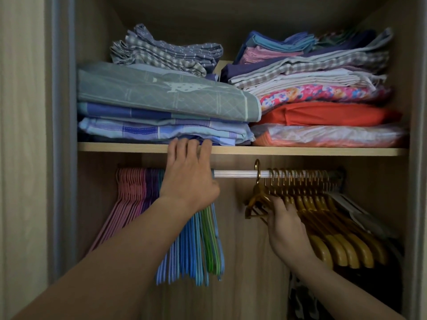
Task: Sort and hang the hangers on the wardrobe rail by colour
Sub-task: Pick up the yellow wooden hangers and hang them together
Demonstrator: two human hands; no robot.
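Fingers [280,207] pinch gold hanger [255,204]

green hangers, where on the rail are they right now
In the head view the green hangers hang left of centre on the rail, at the right end of the blue hangers, just below the left hand.
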